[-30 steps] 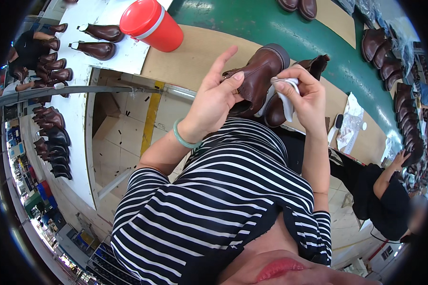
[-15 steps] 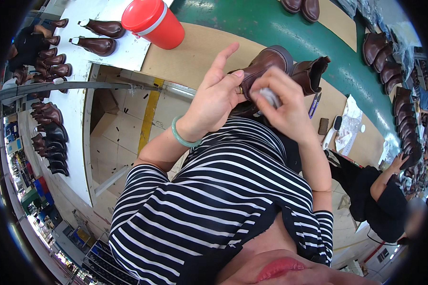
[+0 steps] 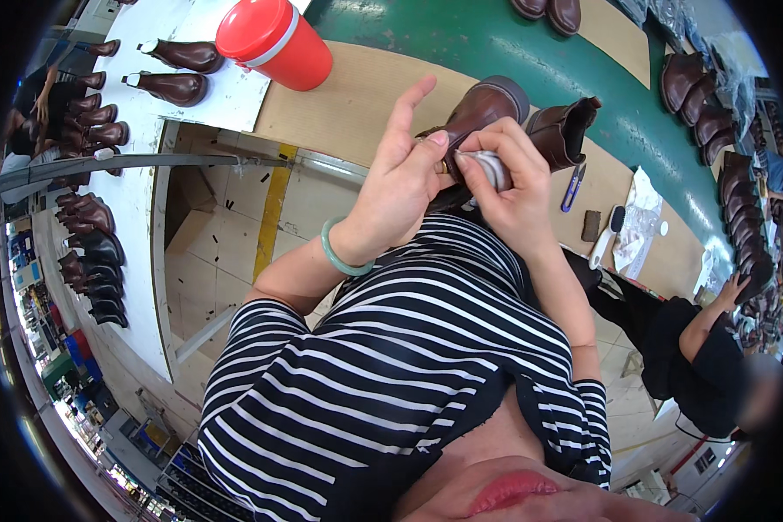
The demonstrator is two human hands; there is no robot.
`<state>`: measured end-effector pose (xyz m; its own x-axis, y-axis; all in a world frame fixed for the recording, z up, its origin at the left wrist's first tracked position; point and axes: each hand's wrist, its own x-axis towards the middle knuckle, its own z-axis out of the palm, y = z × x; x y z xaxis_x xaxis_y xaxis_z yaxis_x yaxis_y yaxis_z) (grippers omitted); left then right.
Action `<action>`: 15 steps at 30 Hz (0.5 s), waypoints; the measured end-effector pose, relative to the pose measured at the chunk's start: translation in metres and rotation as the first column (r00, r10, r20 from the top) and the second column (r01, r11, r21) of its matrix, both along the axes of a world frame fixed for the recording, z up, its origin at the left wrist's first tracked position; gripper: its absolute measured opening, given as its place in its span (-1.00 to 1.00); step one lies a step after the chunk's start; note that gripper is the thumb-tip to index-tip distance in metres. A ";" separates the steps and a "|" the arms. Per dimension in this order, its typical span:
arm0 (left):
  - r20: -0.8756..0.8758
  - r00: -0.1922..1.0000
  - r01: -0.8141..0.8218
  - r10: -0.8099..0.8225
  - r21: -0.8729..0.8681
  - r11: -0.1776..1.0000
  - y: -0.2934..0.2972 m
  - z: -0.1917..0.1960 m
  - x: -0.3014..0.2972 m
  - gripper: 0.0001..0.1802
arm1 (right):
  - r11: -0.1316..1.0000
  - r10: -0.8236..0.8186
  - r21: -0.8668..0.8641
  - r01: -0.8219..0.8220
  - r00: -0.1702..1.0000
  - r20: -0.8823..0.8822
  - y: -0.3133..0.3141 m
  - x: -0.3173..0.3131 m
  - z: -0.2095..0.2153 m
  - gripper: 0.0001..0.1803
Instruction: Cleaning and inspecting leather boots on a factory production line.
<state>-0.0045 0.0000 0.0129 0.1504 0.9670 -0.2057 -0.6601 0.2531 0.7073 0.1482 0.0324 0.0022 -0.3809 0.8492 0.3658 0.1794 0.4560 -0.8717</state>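
Note:
A dark brown leather boot lies at the front of the bench with its toe pointing away from me. My left hand holds it at the near end, index finger raised and thumb stretched across. The other fingers are partly hidden against the boot. Pinched in my right hand is a folded whitish-grey cloth, close against the boot's side. Just right of it stands another brown boot, its opening toward the right.
A red lidded bucket stands back left. To the right lie a purple-handled cutter, a brown block, a white-handled brush and crumpled paper. Boots line both sides. A co-worker in black stands at right.
My right hand, blurred before, is now sharp and slightly lower, with the cloth more visible. My left hand keeps its hold on the boot.

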 end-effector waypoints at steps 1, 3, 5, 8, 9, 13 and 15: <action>0.011 1.000 0.002 -0.002 -0.001 1.000 0.000 -0.001 -0.002 -0.40 | 1.000 0.005 0.025 -0.005 1.000 0.013 -0.002 0.001 -0.003 -0.86; 0.020 1.000 0.002 -0.002 0.000 1.000 0.001 -0.001 -0.003 -0.40 | 0.999 0.036 0.002 -0.036 0.999 0.033 -0.007 0.008 -0.010 -0.86; 0.000 1.000 -0.015 0.015 -0.007 1.000 0.001 -0.001 -0.003 -0.40 | 1.000 0.025 0.001 -0.025 1.000 0.008 -0.004 0.007 -0.011 -0.86; -0.025 1.000 -0.011 0.012 0.002 1.000 -0.002 0.002 0.000 -0.40 | 1.000 -0.031 0.002 0.031 0.999 -0.023 -0.006 -0.001 -0.005 -0.86; -0.029 1.000 -0.012 0.013 0.005 1.000 -0.001 0.001 -0.001 -0.40 | 0.999 -0.041 0.033 0.042 0.999 -0.018 -0.005 -0.003 -0.007 -0.86; -0.007 1.000 -0.028 0.028 -0.011 1.000 0.001 -0.002 -0.003 -0.40 | 1.000 -0.012 0.010 0.012 1.000 -0.008 -0.006 0.003 -0.015 -0.86; -0.014 0.999 -0.037 0.037 0.005 0.999 0.001 -0.002 -0.001 -0.40 | 0.998 -0.049 0.039 0.050 0.998 -0.034 -0.003 -0.005 -0.009 -0.86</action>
